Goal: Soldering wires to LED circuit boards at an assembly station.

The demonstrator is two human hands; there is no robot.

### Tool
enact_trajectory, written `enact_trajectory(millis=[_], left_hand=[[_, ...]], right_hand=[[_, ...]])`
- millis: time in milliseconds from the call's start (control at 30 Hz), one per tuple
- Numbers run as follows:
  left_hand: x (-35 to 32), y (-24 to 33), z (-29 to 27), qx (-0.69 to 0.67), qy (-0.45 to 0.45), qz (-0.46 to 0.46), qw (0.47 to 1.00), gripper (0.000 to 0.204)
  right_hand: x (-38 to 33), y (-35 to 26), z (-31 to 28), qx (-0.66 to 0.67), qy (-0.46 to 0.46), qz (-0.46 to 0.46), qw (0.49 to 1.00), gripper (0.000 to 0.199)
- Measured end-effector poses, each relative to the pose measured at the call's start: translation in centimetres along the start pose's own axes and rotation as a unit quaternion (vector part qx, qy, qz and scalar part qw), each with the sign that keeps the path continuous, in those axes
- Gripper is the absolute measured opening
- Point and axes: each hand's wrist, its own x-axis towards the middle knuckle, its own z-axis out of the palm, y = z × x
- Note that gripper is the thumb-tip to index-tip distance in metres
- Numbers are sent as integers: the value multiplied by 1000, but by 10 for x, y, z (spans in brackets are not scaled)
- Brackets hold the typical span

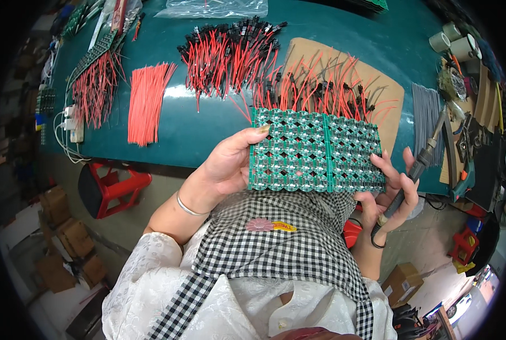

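My left hand (230, 161) grips the left edge of a green panel of small round circuit boards (315, 150), thumb on top. The panel is held flat above my lap, at the near edge of the green table (207, 136). Red and black wires are attached along the panel's far edge. My right hand (390, 190) holds a soldering iron (420, 164) between its fingers, while its fingertips also steady the panel's right edge. The iron's tip points up and away toward the right side of the table.
On the table lie a bundle of cut red wires (146, 102), a pile of red-black connector leads (230, 54), a brown cardboard sheet (377, 79), grey wires (425, 116), tape rolls (454, 39) and tools at the right. A red stool (114, 187) and cardboard boxes (66, 226) stand on the floor at the left.
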Motion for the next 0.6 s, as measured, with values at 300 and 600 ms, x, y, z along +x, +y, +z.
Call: enact_trajectory(millis=[300, 600], left_hand=[[0, -2, 18, 78, 110, -1, 991, 42], [-5, -7, -1, 163, 114, -43, 979, 24]], right_hand=[[-6, 4, -1, 14, 4, 3, 1000, 81], [-13, 6, -3, 34, 25, 10, 999, 82]])
